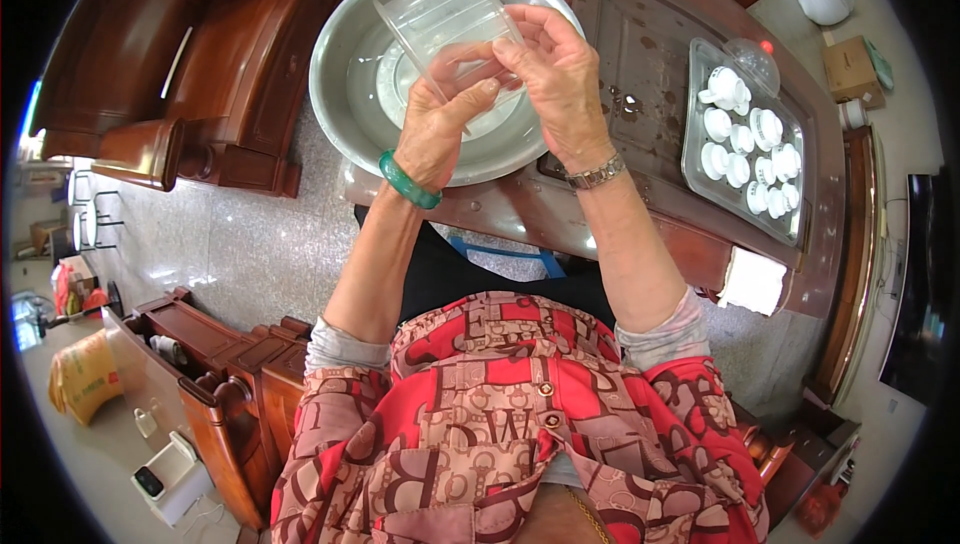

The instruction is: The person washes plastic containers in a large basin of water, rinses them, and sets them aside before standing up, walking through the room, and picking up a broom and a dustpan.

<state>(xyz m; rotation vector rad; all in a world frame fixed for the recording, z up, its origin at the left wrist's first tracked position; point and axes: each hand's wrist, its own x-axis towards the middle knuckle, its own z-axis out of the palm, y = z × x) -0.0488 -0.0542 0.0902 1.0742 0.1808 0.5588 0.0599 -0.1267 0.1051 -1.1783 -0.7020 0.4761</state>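
Both of my hands grip a clear plastic container [457, 11], tilted on its side above a wide metal basin [330, 93]. My left hand [442, 116] has its thumb on the near part of the container, and its fingers show through the clear plastic. At the container's right end, my right hand [555, 71] pinches it between thumb and fingers. Below the container, water stands in the basin, and a pale round shape [390, 86] shows on the bottom. The container hides part of the basin.
The basin rests on a dark wooden table [495, 206] with a wet recessed panel [637, 56]. To the right, a metal tray [697, 169] holds several white cups and a teapot [724, 87]. A clear dome lid [754, 63] sits behind them. A white cloth [752, 280] hangs at the near edge.
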